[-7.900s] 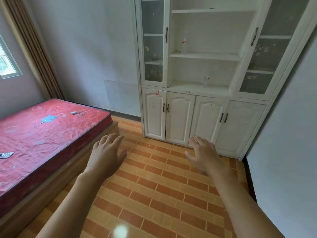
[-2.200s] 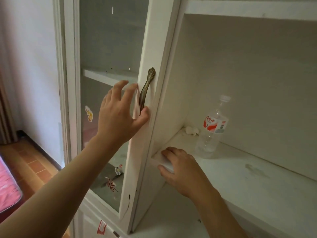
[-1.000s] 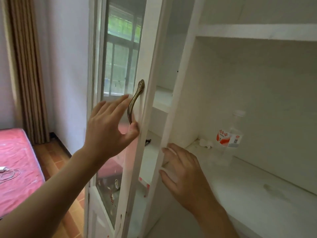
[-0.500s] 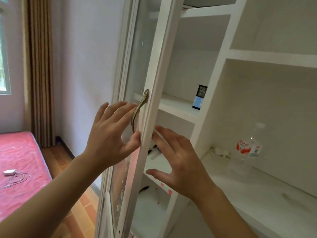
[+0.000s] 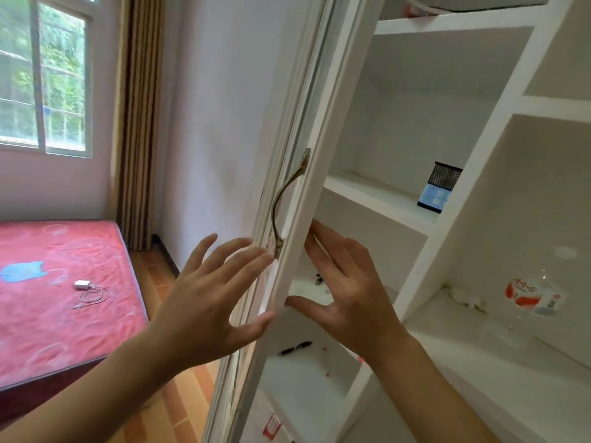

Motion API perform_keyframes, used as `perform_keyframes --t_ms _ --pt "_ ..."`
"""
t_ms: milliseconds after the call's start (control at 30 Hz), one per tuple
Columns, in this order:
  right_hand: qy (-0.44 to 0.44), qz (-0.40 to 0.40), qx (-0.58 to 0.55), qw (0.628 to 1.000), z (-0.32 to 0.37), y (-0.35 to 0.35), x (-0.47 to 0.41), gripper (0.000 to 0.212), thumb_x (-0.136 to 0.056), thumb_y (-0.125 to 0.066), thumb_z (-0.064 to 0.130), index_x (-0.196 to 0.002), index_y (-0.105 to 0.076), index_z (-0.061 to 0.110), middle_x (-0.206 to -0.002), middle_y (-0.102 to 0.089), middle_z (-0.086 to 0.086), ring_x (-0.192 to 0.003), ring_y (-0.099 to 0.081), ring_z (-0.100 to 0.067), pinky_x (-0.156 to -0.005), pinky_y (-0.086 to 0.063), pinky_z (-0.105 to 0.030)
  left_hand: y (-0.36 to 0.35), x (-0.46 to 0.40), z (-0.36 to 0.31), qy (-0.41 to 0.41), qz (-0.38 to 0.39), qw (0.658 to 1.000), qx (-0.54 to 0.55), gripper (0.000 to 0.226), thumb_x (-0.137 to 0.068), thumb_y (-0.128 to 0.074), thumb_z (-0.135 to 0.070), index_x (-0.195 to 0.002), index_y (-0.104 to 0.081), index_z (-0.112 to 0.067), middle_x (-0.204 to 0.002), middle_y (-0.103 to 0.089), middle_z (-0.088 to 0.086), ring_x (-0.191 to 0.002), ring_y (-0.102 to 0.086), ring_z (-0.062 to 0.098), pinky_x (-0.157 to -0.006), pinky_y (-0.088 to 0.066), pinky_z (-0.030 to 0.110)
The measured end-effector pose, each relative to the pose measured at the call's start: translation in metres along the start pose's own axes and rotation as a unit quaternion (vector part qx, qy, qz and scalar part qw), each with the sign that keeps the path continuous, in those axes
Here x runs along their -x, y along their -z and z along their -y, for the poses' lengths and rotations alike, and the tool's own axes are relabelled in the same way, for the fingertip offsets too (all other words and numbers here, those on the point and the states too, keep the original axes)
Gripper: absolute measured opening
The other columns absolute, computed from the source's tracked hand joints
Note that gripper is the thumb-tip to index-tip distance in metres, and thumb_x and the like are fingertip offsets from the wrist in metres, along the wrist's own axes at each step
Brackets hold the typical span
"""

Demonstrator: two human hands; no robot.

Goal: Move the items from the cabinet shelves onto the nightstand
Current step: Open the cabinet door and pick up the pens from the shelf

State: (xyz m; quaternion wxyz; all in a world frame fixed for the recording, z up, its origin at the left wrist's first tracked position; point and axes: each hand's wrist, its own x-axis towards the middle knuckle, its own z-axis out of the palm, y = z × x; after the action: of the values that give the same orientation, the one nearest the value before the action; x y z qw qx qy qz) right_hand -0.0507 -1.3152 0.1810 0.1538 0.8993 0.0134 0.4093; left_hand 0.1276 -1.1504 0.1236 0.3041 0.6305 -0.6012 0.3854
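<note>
The white cabinet's glass door point(image 5: 307, 199) stands swung wide, edge-on to me, with a brass handle point(image 5: 286, 199). My left hand point(image 5: 208, 302) is spread on the door's outer side just below the handle, fingers straight. My right hand point(image 5: 345, 292) is spread against the door's inner edge, holding nothing. Behind the door, a black mesh pen holder point(image 5: 439, 187) with a blue label sits on a shelf. A black pen point(image 5: 294, 347) lies on a lower shelf. Small dark bits point(image 5: 318, 279) lie on the shelf between. A clear water bottle point(image 5: 524, 302) with a red label stands in the middle bay.
A crumpled white scrap point(image 5: 465, 298) lies beside the bottle. To the left is a bed with a red mattress point(image 5: 57, 298) carrying a white charger and cable point(image 5: 88, 290). A window point(image 5: 41, 75) and brown curtain point(image 5: 137, 123) are beyond it. Tiled floor point(image 5: 160, 282) runs between bed and cabinet.
The glass door has swung further out. My left hand has slipped off the handle to below it, and my right hand has risen from the shelf ledge to the door's inner edge.
</note>
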Motion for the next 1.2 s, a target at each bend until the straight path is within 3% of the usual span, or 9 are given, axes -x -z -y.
perform_keyframes --t_ms 233,600,767,967,1200 --pt "0.005 0.013 -0.060 0.998 0.020 -0.034 -0.022 0.095 -0.095 -0.071 0.058 -0.163 -0.029 0.005 -0.173 -0.021 -0.007 -0.158 -0.025 -0.020 -0.116 -0.039 -0.047 0.021 0.021 0.019 0.039 0.008 0.999 -0.038 0.061 -0.091 -0.064 -0.055 -0.135 -0.064 -0.013 -0.138 -0.065 0.003 -0.135 -0.055 0.030 -0.112 -0.038 0.062" --pt "0.038 0.006 -0.089 0.995 0.036 -0.060 -0.057 0.096 -0.093 -0.071 0.060 -0.164 -0.028 0.012 -0.173 -0.023 -0.006 -0.157 -0.029 -0.023 -0.116 -0.040 -0.051 0.046 0.049 0.047 0.067 0.018 0.992 -0.106 0.051 -0.095 -0.061 -0.052 -0.129 -0.068 -0.014 -0.131 -0.067 0.004 -0.128 -0.059 0.032 -0.113 -0.036 0.060" --pt "0.044 0.021 -0.088 0.995 0.041 -0.080 -0.064 0.098 -0.093 -0.070 0.059 -0.166 -0.019 0.018 -0.175 -0.015 -0.001 -0.157 -0.027 -0.023 -0.117 -0.039 -0.050 0.048 0.062 0.059 0.086 0.014 0.988 -0.130 0.051 -0.099 -0.051 -0.055 -0.125 -0.066 -0.014 -0.126 -0.069 0.006 -0.124 -0.062 0.033 -0.110 -0.038 0.064" --pt "0.026 0.020 -0.097 0.995 0.059 -0.120 -0.067 0.096 -0.096 -0.069 0.053 -0.168 -0.012 0.021 -0.176 -0.006 -0.002 -0.158 -0.026 -0.024 -0.119 -0.036 -0.047 0.050 0.081 0.076 0.128 0.033 0.980 -0.146 0.048 -0.099 -0.052 -0.052 -0.124 -0.067 -0.014 -0.125 -0.071 0.005 -0.122 -0.063 0.030 -0.110 -0.038 0.065" --pt "0.007 0.092 -0.092 0.991 0.067 -0.167 -0.061 0.095 -0.096 -0.067 0.052 -0.168 -0.011 0.025 -0.176 0.003 -0.003 -0.158 -0.027 -0.026 -0.118 -0.039 -0.053 0.039 0.116 0.110 0.152 0.070 0.973 -0.161 0.046 -0.098 -0.052 -0.045 -0.123 -0.067 -0.010 -0.121 -0.071 0.007 -0.118 -0.063 0.030 -0.111 -0.039 0.062"
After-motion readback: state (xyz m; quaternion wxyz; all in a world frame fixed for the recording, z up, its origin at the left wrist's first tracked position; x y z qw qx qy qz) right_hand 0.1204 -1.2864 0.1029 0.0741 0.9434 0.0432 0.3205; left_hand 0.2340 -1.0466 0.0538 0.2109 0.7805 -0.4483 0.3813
